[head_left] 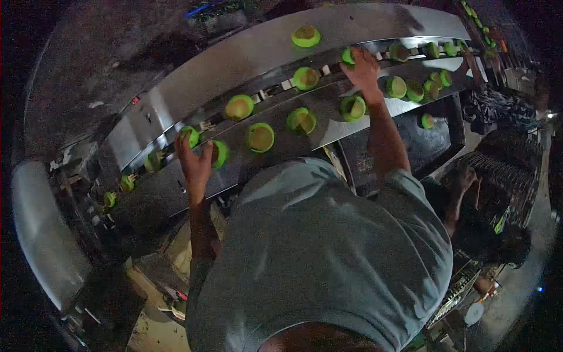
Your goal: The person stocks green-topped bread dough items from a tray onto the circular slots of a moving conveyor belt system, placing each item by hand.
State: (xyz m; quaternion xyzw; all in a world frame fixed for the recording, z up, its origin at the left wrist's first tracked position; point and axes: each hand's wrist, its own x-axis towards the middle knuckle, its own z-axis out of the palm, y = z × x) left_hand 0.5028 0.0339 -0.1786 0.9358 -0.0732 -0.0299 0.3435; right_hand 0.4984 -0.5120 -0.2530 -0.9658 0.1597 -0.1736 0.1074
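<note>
On the narrow conveyor track, my left hand (193, 166) has its fingers curled over a lime-green round piece (189, 135). Its thumb lies near a second green piece (220, 154) on the metal ledge. Farther right, my right hand (362, 71) grips another green piece (348, 57) on the track, partly covering it. Between my hands, two green pieces with brownish faces, one nearer (239, 107) and one farther (306, 78), sit on the track. Others, such as a whole-faced one (260, 137) and ones with a darker wedge (301, 120), lie along the near ledge.
A single green piece (305, 36) lies on the far metal ledge (234, 50). More pieces continue along the track at both ends. A dark tray (404, 141) with one green piece (427, 121) stands below the ledge. At right, another person's hand (466, 177) is near a rack.
</note>
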